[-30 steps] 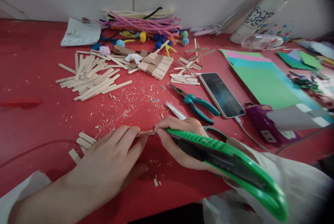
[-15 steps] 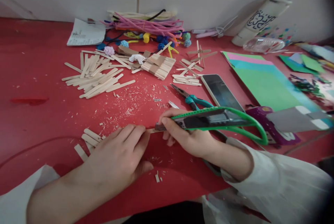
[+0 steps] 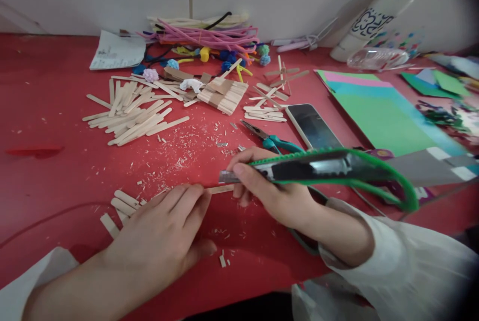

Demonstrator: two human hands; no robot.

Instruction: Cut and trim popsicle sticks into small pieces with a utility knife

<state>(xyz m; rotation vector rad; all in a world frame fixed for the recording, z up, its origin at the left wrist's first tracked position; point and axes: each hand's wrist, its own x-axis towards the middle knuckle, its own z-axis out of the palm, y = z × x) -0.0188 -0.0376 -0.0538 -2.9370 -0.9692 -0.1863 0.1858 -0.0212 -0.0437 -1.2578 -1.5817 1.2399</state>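
My left hand [image 3: 160, 233] lies flat on the red table [image 3: 56, 171], its fingertips pressing one end of a wooden craft stick [image 3: 220, 189]. My right hand [image 3: 269, 188] is closed round a green utility knife [image 3: 329, 170], held level with the blade tip just above the stick's other end. Small cut stick pieces [image 3: 121, 203] lie to the left of my left hand. Shavings are strewn across the table ahead of both hands.
A pile of craft sticks [image 3: 130, 111], a glued stick panel [image 3: 224, 94], pipe cleaners [image 3: 205, 36], teal pliers [image 3: 275, 142], a phone [image 3: 310, 124], coloured paper sheets [image 3: 377, 111] and a purple device [image 3: 419, 192] lie beyond and right of my hands.
The knife swung from pointing steeply toward me to lying level, and its blade lifted slightly off the stick. My left hand stayed pressed on the stick.
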